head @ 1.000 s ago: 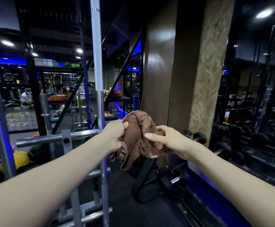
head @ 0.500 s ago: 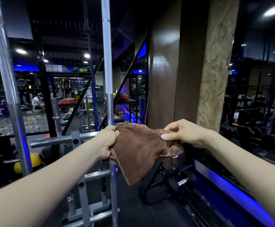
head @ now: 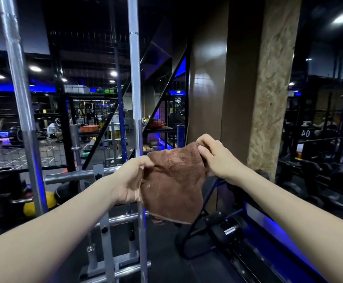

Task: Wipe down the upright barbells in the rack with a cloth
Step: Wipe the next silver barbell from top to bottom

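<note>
A brown cloth (head: 173,180) hangs spread between my hands at chest height. My left hand (head: 130,178) pinches its left top corner, and my right hand (head: 215,158) pinches the right top corner a little higher. Just behind my left hand stands a silver upright barbell (head: 135,82), running from the top of the view down to the floor. A second, thicker upright barbell (head: 18,88) stands at the far left. Both rest in a metal rack (head: 80,175) with horizontal chrome rails. The cloth touches neither bar.
A brown column (head: 221,88) and a chipboard pillar (head: 272,88) rise just right of centre. Dumbbells (head: 309,176) line a dark rack on the right. A black and blue frame (head: 217,231) sits on the floor below the cloth. A yellow ball (head: 31,205) lies low left.
The cloth has gone from bunched to spread out flat between my hands. My right hand has lifted its corner higher. The view has tilted up slightly.
</note>
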`<action>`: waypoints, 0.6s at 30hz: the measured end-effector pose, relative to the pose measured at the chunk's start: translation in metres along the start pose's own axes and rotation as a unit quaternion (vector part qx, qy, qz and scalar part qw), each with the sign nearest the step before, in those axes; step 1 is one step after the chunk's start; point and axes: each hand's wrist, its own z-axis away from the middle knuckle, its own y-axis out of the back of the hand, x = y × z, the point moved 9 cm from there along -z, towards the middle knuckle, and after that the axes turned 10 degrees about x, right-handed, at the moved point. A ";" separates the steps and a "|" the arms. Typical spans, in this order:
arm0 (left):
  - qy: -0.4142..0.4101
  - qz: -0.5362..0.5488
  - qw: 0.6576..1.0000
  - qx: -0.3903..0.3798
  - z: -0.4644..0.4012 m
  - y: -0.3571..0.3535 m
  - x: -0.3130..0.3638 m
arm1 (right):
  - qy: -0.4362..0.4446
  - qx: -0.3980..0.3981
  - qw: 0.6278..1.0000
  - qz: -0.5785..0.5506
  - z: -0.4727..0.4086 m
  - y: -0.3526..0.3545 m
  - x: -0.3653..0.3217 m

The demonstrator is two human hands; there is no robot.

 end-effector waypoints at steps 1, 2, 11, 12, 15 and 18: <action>0.000 -0.002 1.000 -0.018 0.001 -0.006 0.000 | -0.043 -0.001 0.997 -0.058 0.002 -0.004 0.006; 0.000 -0.005 1.000 -0.025 0.003 -0.012 -0.001 | -0.068 0.000 0.994 -0.090 0.005 -0.007 0.010; -0.025 0.152 0.983 0.097 -0.009 -0.012 -0.008 | -0.311 -0.003 0.882 -0.353 0.025 -0.016 0.041; -0.026 0.164 0.981 0.101 -0.008 -0.012 -0.008 | -0.299 -0.010 0.894 -0.335 0.027 -0.017 0.039; -0.036 0.176 0.979 0.100 -0.005 -0.011 -0.005 | -0.172 -0.058 0.975 -0.132 0.025 -0.022 0.028; -0.047 0.147 0.983 0.096 -0.002 -0.005 -0.002 | 0.010 -0.096 0.985 0.145 0.017 -0.023 0.004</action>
